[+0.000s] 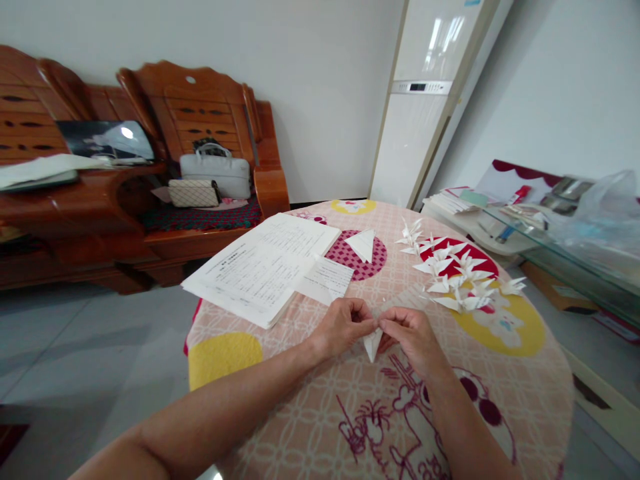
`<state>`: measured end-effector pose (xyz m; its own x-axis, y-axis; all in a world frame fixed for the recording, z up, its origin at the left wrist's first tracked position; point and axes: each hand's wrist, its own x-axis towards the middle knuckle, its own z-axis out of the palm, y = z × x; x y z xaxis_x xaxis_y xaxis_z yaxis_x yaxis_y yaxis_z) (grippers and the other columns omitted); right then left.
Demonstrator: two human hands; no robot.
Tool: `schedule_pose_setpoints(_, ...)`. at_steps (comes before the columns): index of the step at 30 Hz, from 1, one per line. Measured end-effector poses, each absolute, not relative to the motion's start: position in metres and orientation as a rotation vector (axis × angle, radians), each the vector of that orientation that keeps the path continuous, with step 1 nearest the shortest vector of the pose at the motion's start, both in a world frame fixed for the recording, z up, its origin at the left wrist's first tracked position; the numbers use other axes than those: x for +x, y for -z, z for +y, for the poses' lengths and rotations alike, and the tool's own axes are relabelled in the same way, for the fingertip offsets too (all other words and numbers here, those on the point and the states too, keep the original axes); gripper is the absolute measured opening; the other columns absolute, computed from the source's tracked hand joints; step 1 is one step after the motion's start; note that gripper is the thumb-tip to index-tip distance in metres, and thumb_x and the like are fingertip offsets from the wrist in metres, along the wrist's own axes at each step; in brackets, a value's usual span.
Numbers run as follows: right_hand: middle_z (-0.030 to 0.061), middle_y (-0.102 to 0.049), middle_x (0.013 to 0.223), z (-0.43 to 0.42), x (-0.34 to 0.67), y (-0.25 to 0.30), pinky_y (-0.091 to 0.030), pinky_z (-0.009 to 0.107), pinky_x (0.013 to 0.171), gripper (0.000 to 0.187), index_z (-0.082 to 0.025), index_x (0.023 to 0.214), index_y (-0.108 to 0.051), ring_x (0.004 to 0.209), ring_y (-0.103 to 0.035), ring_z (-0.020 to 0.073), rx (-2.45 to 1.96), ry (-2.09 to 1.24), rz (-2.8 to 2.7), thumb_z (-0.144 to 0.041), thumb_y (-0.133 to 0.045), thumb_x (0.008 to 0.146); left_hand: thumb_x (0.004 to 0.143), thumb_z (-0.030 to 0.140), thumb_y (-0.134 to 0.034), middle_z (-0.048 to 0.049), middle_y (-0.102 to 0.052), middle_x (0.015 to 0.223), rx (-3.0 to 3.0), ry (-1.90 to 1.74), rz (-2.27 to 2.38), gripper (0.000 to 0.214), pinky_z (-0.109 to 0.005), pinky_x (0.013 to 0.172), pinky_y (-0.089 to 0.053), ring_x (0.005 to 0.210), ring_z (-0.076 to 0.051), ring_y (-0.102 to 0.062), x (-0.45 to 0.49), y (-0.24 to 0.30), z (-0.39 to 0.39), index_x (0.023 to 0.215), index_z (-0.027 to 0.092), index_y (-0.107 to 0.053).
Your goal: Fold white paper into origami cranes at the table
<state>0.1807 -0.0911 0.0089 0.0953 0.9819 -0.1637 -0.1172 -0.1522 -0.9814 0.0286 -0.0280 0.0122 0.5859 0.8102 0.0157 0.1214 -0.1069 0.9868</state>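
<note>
Between my two hands is a small piece of folded white paper (372,344), its narrow point facing me. My left hand (346,327) pinches its top edge from the left, thumb against the bent fingers. From the other side my right hand (407,331) grips the same paper with thumb and fingertips, which hide much of it. Several finished white paper cranes (463,301) stand to the right beyond my right hand. A folded paper triangle (364,245) lies farther back. Printed sheets (260,267) are stacked to the left, with a small paper square (327,279) by their corner.
A patterned cloth covers the round table (295,400). On the right, a glass-topped stand (545,247) holds papers, pens and a plastic bag (607,207). Wooden chairs (200,113) with bags stand behind at the left; a tall white cabinet unit (413,127) is at the back.
</note>
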Motion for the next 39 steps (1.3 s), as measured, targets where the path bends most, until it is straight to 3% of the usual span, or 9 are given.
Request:
schedule_pose_setpoints(5, 0.0019, -0.067, 0.052, -0.093, 0.182, -0.011, -0.052, 0.03, 0.045, 0.011, -0.016, 0.066, -0.067, 0.042, -0.061, 0.0173, -1.284, -1.326, -0.912, -0.027, -0.065, 0.066, 0.069, 0.035, -0.069, 0.005, -0.044, 0.054, 1.575, -0.694, 0.774, 0.028, -0.02, 0.048, -0.024, 0.051, -0.006, -0.035, 0.029, -0.014, -0.029, 0.06, 0.013, -0.054)
schedule_pose_setpoints(12, 0.0026, -0.07, 0.063, -0.094, 0.184, -0.009, -0.055, 0.031, 0.054, 0.022, -0.016, 0.072, -0.067, 0.054, -0.065, 0.0174, -1.185, -1.402, -0.933, -0.035, -0.077, 0.066, 0.069, 0.041, -0.072, 0.0044, -0.047, 0.05, 1.504, -0.689, 0.758, 0.032, -0.019, 0.044, -0.025, 0.045, -0.005, -0.038, 0.026, -0.012, -0.022, 0.062, 0.013, -0.057)
schedule_pose_setpoints(17, 0.002, -0.068, 0.058, -0.092, 0.187, -0.004, -0.052, 0.028, 0.05, 0.024, -0.015, 0.066, -0.067, 0.049, -0.061, 0.0155, -1.231, -1.326, -0.932, -0.037, -0.077, 0.067, 0.078, 0.051, -0.06, -0.0021, -0.058, 0.051, 1.266, -0.556, 0.672, 0.043, -0.019, 0.041, -0.037, 0.041, -0.008, -0.049, 0.025, -0.012, -0.017, 0.069, 0.01, -0.065)
schedule_pose_setpoints(25, 0.0017, -0.067, 0.058, -0.092, 0.187, -0.005, -0.05, 0.026, 0.049, 0.021, -0.015, 0.068, -0.069, 0.05, -0.059, 0.0143, -1.264, -1.248, -0.936, -0.035, -0.076, 0.068, 0.067, 0.033, -0.074, -0.0038, -0.064, 0.054, 1.117, -0.537, 0.714, 0.025, -0.019, 0.045, -0.046, 0.044, -0.01, -0.058, 0.022, -0.017, -0.016, 0.067, 0.01, -0.062)
schedule_pose_setpoints(39, 0.0026, -0.067, 0.056, -0.092, 0.18, -0.008, -0.046, 0.025, 0.046, 0.021, -0.016, 0.064, -0.068, 0.047, -0.058, 0.0149, -1.346, -1.219, -0.94, -0.035, -0.076, 0.066, 0.065, 0.022, -0.064, -0.0006, -0.06, 0.051, 1.289, -0.566, 0.756, 0.012, -0.019, 0.041, -0.044, 0.042, -0.011, -0.057, 0.029, -0.009, -0.018, 0.066, 0.013, -0.058)
